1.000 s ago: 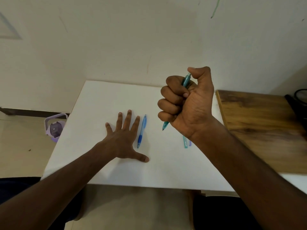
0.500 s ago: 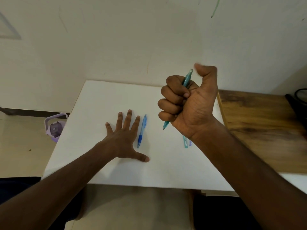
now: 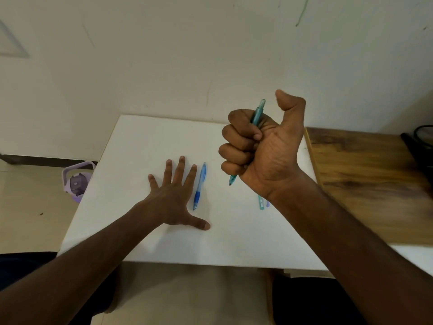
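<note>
The person's right hand point(image 3: 262, 146) is raised above the white table point(image 3: 140, 141), a little right of the centre of the frame. Its four fingers are curled tight around a teal pen point(image 3: 257, 112). The long axis of the pen is nearly upright, leaning a little. The push end comes out at the top of the fist and points to the upper right. The writing tip comes out below the little finger and points to the lower left, above the table and not touching it.

The thumb point(image 3: 290, 106) is lifted and stands free, just to the right of the push end and slightly higher, with a small gap between them. I think the next move depends on this gap. The thumb must bend to the left and down to come on the end of the pen and press along its axis.

The left hand point(image 3: 173, 198) lies flat on the table in the middle of the frame, fingers spread and straight, holding nothing. Just beside its index finger, on the right, lies a blue pen point(image 3: 200, 185), apart from the hand, its tip towards the lower edge. The right hand is the one nearer to the teal pen; the left hand is well apart from it.

Below the right wrist a small teal piece point(image 3: 260, 202) lies on the table; I cannot tell what it is. A wooden board point(image 3: 365, 179) is at the right, and a purple bottle point(image 3: 76, 181) on the floor at the left.
</note>
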`<act>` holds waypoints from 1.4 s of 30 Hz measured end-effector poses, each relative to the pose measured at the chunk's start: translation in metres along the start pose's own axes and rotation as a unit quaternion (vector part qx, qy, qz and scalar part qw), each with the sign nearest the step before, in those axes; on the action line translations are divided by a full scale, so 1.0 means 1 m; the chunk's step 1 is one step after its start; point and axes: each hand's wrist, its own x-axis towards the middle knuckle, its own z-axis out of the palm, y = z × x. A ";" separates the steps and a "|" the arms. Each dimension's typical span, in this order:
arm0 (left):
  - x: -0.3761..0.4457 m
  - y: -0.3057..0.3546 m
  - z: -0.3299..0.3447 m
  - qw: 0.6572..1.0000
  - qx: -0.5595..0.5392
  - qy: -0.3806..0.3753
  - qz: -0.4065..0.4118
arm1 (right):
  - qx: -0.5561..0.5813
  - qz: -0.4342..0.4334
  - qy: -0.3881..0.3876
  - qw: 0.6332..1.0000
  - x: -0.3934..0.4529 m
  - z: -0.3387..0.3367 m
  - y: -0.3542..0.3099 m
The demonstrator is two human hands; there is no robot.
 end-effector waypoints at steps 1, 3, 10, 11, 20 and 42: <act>0.000 0.000 0.000 1.000 0.000 0.000 0.000 | -0.008 -0.001 -0.001 1.000 0.000 0.000 0.000; -0.001 0.001 -0.001 1.000 0.001 0.000 -0.001 | -0.016 -0.004 -0.008 1.000 0.000 0.000 0.001; -0.004 0.002 -0.004 1.000 0.003 -0.004 0.000 | -0.010 -0.001 -0.011 1.000 0.000 0.000 0.000; -0.004 0.002 -0.003 1.000 0.002 -0.004 0.000 | -0.015 -0.002 -0.012 1.000 0.000 0.000 0.000; -0.006 0.002 -0.004 1.000 0.003 -0.002 -0.002 | -0.029 0.001 -0.006 1.000 0.000 0.006 0.003; -0.008 0.002 -0.006 1.000 0.004 0.004 0.000 | -0.063 0.011 0.043 0.997 0.002 0.002 0.011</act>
